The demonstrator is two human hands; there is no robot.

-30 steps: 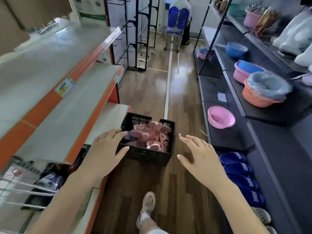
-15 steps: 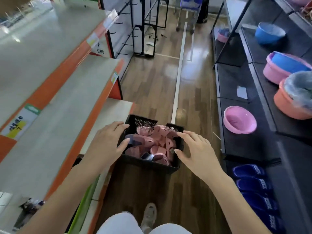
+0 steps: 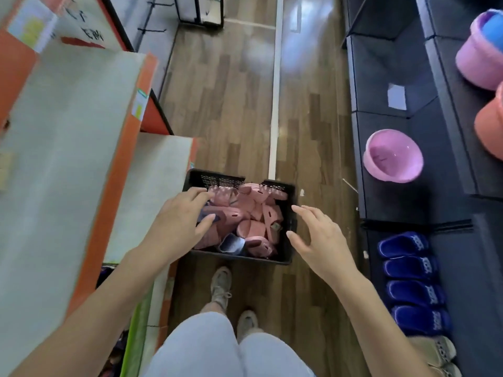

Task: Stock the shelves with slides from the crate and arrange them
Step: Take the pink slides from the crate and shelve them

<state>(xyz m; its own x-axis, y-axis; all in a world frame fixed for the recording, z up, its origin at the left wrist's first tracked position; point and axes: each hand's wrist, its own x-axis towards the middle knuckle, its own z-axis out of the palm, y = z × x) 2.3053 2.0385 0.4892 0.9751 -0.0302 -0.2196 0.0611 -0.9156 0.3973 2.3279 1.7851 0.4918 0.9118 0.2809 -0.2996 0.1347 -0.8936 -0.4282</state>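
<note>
First pick, I reckon: crate [image 3: 239, 257] of pink slides [image 3: 251, 213] on the floor [image 3: 231, 104] at twelve o'clock, left hand [image 3: 178, 225] spread over them, right hand [image 3: 319, 239] open at its three o'clock rim; next, grasp a pair.

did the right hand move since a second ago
Yes. The right hand moved left toward the black plastic mesh crate; earlier clear of its right wall, its fingertips now overlap that rim.

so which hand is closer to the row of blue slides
Right. The right hand hovers at the right rim of the crate, on the side of the blue slides; the left hand is over its left side, farther off.
</note>
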